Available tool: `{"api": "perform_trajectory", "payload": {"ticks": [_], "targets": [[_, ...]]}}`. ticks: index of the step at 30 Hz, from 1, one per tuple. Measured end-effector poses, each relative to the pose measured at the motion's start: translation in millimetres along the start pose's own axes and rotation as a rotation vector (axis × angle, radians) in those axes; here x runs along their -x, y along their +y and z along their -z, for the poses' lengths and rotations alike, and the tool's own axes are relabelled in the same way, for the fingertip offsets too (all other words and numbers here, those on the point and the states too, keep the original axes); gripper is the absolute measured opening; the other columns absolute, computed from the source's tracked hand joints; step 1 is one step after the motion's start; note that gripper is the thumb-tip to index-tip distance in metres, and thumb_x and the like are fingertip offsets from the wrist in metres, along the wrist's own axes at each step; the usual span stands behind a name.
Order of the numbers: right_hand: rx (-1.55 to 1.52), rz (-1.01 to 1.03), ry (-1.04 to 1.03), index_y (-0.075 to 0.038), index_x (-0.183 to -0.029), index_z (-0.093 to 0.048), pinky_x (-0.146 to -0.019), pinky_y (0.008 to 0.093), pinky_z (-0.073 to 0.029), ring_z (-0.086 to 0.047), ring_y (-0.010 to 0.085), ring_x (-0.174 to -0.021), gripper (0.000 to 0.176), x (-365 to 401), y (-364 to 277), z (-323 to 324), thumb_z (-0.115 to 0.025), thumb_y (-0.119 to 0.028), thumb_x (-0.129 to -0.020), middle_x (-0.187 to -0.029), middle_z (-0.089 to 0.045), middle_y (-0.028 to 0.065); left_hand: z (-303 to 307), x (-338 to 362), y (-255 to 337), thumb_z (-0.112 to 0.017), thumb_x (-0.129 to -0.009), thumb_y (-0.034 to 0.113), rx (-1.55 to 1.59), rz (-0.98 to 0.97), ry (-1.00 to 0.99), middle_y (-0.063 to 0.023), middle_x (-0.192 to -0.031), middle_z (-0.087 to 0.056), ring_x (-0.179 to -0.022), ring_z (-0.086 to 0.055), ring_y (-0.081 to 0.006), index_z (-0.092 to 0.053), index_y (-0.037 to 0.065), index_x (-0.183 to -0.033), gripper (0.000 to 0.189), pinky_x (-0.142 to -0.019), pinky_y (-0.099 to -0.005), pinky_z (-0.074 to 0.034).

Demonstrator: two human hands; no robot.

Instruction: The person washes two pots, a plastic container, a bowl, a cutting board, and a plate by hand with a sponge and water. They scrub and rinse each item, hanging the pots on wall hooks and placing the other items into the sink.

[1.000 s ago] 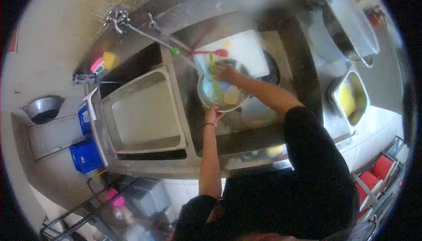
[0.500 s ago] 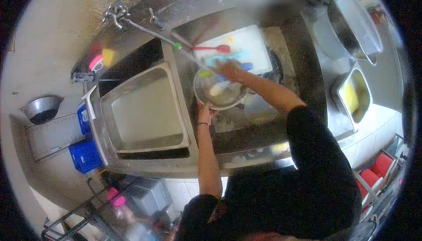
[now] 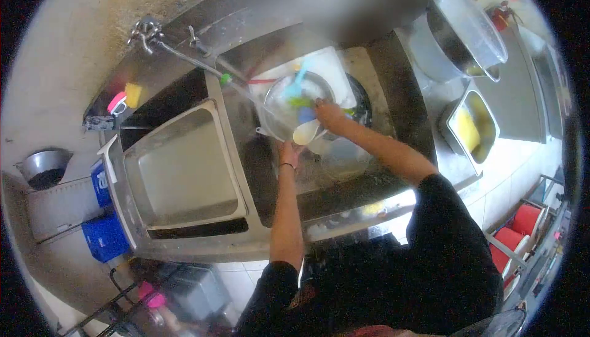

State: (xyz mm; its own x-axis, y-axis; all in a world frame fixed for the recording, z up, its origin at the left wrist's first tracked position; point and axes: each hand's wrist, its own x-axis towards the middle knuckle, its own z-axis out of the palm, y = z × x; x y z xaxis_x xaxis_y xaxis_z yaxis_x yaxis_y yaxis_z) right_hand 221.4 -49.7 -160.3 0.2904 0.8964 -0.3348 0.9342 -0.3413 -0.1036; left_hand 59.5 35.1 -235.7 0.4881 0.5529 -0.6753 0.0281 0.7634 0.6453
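A round metal bowl [image 3: 266, 108] with side handles is in the sink under the tap's stream. Inside it are a light-blue spatula [image 3: 297, 81], a green utensil piece [image 3: 299, 101] and a blue utensil piece [image 3: 306, 114], partly hidden by water and blur. My left hand [image 3: 288, 152] is closed at the bowl's near rim; its fingertips are partly hidden. Over that rim, a pale spoon [image 3: 305, 133] sticks out, its head near my left fingers. My right hand [image 3: 330, 117] is closed around what looks like the spoon's handle, at the bowl's right side.
A white board [image 3: 335, 70] and a red handle [image 3: 261, 81] lie behind the bowl. The tap spout [image 3: 190, 60] reaches in from upper left. Left of me is a water-filled basin [image 3: 187, 162]. A metal pan [image 3: 485, 129] with yellow contents and large clear tubs [image 3: 473, 27] stand right.
The bowl now lies over the red utensil and part of the board. The light-blue spatula stands in the bowl, and the pale spoon has come to its near rim. The view has shifted.
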Motion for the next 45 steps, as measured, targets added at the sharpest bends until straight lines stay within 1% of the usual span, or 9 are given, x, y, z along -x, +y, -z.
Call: {"api": "perform_trajectory", "payload": {"ticks": [4,7,12,14,21,29,31,38,45], "targets": [[0.244,-0.063,0.334,-0.002,-0.086,-0.061,-0.07,0.0409,-0.046,-0.053,0.03,-0.095,0.028,-36.9,-9.6,-58.7,-0.056,-0.025,-0.072,-0.103,-0.056,0.0152,-10.8,-21.5,-2.4,-0.051,-0.08,0.029,0.263,0.127,-0.207,-0.0174,-0.109,-0.045,-0.101,-0.049,-0.0322,-0.038,0.009,-0.12,0.047,-0.08,-0.0502,-0.046],[-0.299,-0.133,0.094,-0.004,-0.088,-0.061,-0.068,0.041,-0.045,-0.055,0.0309,-0.089,0.044,-59.5,-28.0,-74.8,-0.058,-0.041,-0.066,-0.091,-0.059,0.0169,-66.1,33.3,5.2,-0.048,-0.078,0.053,0.273,-0.009,0.197,-0.0132,-0.104,-0.053,-0.098,-0.051,-0.026,-0.044,0.007,-0.115,0.058,-0.084,-0.0382,-0.043],[-1.207,-0.299,0.325,0.0,-0.085,-0.06,-0.067,0.0425,-0.044,-0.056,0.0374,-0.078,0.048,-30.1,-48.9,-86.6,-0.056,-0.046,-0.068,-0.08,-0.058,0.0233,-39.7,4.6,-15.0,-0.047,-0.077,0.056,0.18,0.057,-0.142,-0.005,-0.106,-0.054,-0.097,-0.051,-0.0223,-0.049,0.012,-0.11,0.055,-0.081,-0.0405,-0.042],[-1.242,-0.232,0.568,0.003,-0.081,-0.058,-0.067,0.0442,-0.044,-0.054,0.0412,-0.076,0.04,-19.2,-60.5,-74.8,-0.053,-0.036,-0.073,-0.079,-0.056,0.0253,-39.3,14.9,4.0,-0.048,-0.076,0.056,-0.039,0.368,-0.263,-0.0054,-0.106,-0.055,-0.098,-0.05,-0.0224,-0.049,0.011,-0.111,0.057,-0.081,-0.0419,-0.041],[-0.849,-0.094,0.696,0.0,-0.096,-0.059,-0.071,0.0396,-0.045,-0.057,0.0333,-0.079,0.029,121.3,-31.9,12.4,-0.053,-0.022,-0.078,-0.095,-0.058,0.02,-45.0,14.0,48.9,-0.051,-0.078,0.047,-1.595,-0.077,-0.135,-0.0181,-0.12,-0.046,-0.104,-0.048,-0.0334,-0.035,0.008,-0.127,0.064,-0.084,-0.0427,-0.039],[-0.412,-0.836,0.793,-0.004,-0.102,-0.056,-0.073,0.0385,-0.044,-0.055,0.0306,-0.081,0.03,338.6,126.9,89.1,-0.058,-0.016,-0.074,-0.09,-0.055,0.0175,-43.7,19.9,36.3,-0.078,-0.054,0.025,-1.248,-0.917,0.07,-0.0152,-0.099,-0.055,-0.092,-0.051,-0.0318,-0.047,0.004,-0.108,0.066,-0.081,-0.0405,-0.042],[-0.281,-0.784,0.465,-0.013,-0.119,-0.044,-0.086,0.0448,-0.039,-0.046,0.037,-0.1,0.053,345.0,166.0,48.6,-0.062,-0.025,-0.071,-0.11,-0.046,0.0219,-24.7,-20.2,29.2,-0.077,-0.054,0.017,-1.246,-0.442,0.044,-0.0146,-0.112,-0.05,-0.102,-0.05,-0.0291,-0.035,0.006,-0.122,0.081,-0.083,-0.0385,-0.041],[-0.347,-0.734,0.257,-0.016,-0.121,-0.04,-0.079,0.0453,-0.044,-0.053,0.0377,-0.094,0.047,326.2,213.0,19.9,-0.05,-0.016,-0.075,-0.104,-0.053,0.0207,-58.5,58.0,54.5,-0.075,-0.055,0.008,-1.13,-0.878,0.201,-0.0133,-0.109,-0.051,-0.097,-0.053,-0.0242,-0.041,0.005,-0.117,0.07,-0.079,-0.0343,-0.045],[-0.382,-0.779,0.898,-0.009,-0.115,-0.043,-0.069,0.0445,-0.044,-0.054,0.0385,-0.085,0.054,327.2,126.7,152.2,-0.051,0.007,-0.065,-0.095,-0.056,0.0206,-98.4,130.2,121.2,-0.066,-0.069,-0.001,-0.867,-0.809,0.056,-0.0167,-0.109,-0.051,-0.093,-0.056,-0.0217,-0.037,0.006,-0.118,0.057,-0.072,-0.0306,-0.049]]}}
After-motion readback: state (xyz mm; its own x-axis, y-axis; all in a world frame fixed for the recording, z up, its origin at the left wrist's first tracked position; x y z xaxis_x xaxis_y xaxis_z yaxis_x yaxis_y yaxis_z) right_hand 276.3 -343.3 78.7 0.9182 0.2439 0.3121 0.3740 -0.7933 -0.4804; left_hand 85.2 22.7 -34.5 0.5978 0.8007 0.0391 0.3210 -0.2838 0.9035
